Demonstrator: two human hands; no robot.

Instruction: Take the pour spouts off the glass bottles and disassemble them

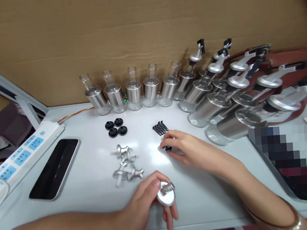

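My left hand [151, 195] holds a metal bottle pourer [166, 194], its round silver cap facing up and its short spout pointing right. Thumb and fingers grip the cap's edge. My right hand [178, 144] is low over the table, fingertips and thumb closed around small black parts [167, 148]; the fingers partly hide them. Just beyond it lies a row of several slim black levers [160, 128]. To the left, several more silver pourers [125, 167] with whitish tubes lie in a loose group. Behind these sit several round black stoppers [116, 127].
Several glass bottles with steel sleeves [134, 91] stand along the cardboard backdrop [137, 32]. At right are bottles fitted with pourers [218, 103]. A phone [56, 169] and a white power strip [22, 155] lie left. A brown bag [289, 63] is behind the right bottles.
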